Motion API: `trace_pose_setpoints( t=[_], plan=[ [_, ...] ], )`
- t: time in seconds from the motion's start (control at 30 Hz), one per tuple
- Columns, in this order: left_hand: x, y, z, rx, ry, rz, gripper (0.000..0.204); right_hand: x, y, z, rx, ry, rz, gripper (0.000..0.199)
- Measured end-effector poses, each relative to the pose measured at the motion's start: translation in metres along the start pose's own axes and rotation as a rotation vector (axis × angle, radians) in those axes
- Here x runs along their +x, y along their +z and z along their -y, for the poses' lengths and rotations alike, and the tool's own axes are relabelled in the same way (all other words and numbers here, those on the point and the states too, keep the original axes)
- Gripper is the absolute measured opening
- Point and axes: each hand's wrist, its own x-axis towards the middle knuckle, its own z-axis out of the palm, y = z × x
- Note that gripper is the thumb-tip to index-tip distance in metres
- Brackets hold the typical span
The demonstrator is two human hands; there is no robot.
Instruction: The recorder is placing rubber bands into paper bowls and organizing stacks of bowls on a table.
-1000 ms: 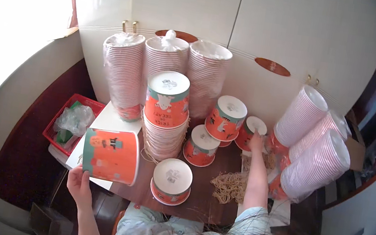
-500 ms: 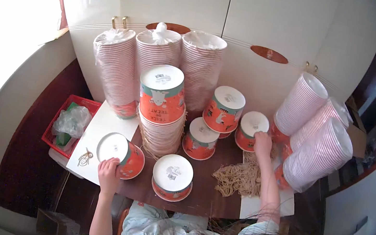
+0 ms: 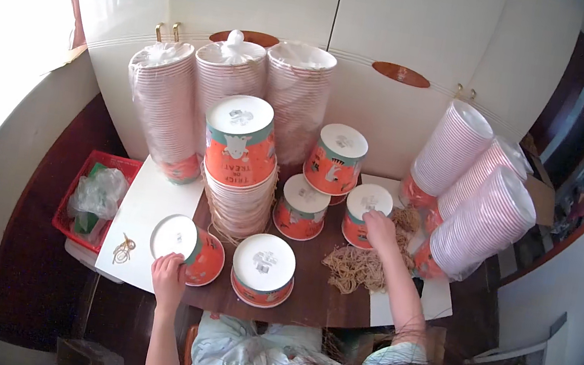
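In the front left, a tilted orange and teal paper bucket (image 3: 205,260) lies with its white base turned toward my left. My left hand (image 3: 169,275) grips the near edge of that base, fingers bent. Farther right stands an upside-down paper bucket (image 3: 356,230). The bent fingers of my right hand (image 3: 380,232) close on its base near the edge; the fingertips are partly hidden. Beside that hand lies a pile of tan twine (image 3: 353,269). Another upside-down bucket (image 3: 264,261) stands at the table's front edge, between my hands.
A tall bucket stack (image 3: 234,204) rises mid-table, with two more buckets (image 3: 337,159) (image 3: 302,207) on its right. Wrapped white stacks stand at the back left (image 3: 161,99) and right (image 3: 485,226). A small twine loop (image 3: 123,249) and a red basket (image 3: 62,212) are at left.
The whole view has shifted, moving most things leftward. The bucket under my left hand has tipped a little toward me. My right hand reaches slightly farther over its bucket's base.
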Motion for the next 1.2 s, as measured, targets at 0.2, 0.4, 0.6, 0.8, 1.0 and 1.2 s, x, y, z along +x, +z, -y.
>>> trace_pose_setpoints(
  t=[0.2,0.4,0.6,0.8,1.0,1.2],
  plan=[
    [-0.001,-0.002,0.002,-0.015,0.023,-0.002,0.014,0.022,-0.029,-0.005,-0.12,-0.077,0.214,0.01],
    [0.0,0.002,-0.002,-0.037,0.07,0.003,0.014,0.055,-0.025,-0.003,0.172,-0.136,0.153,0.015],
    [-0.008,-0.001,0.004,-0.026,0.053,0.006,0.014,0.05,0.004,-0.008,0.256,-0.026,0.091,0.013],
    [-0.008,-0.007,0.0,-0.018,0.04,-0.001,0.013,0.018,0.035,-0.012,0.316,0.05,0.007,0.012],
    [0.005,-0.014,-0.017,-0.06,0.07,-0.033,0.013,0.009,0.051,-0.025,0.473,-0.003,-0.123,0.024],
    [0.016,-0.034,-0.039,-0.119,0.182,-0.119,0.011,0.034,0.037,-0.021,0.42,0.139,-0.243,0.045]
  ],
)
